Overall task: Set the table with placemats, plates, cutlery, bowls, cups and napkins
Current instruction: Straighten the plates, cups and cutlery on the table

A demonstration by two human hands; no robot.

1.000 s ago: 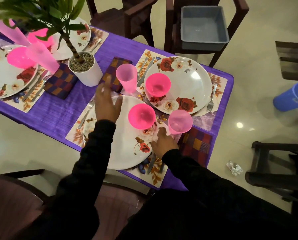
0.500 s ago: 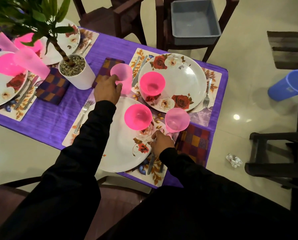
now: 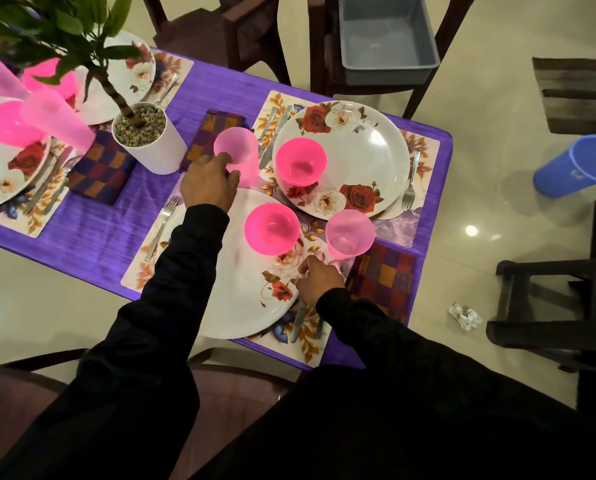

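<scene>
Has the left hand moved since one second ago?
Yes. The left hand went from over the near plate away toward the pale pink cup beside the checked napkin, and now grips it.

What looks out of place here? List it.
A crumpled paper lies on the floor right of the table. The near plate overlaps the far plate's placemat.

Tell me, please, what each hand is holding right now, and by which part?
The left hand grips the pale pink cup by its side wall. The right hand rests by the knife; whether it holds anything cannot be told.
</scene>
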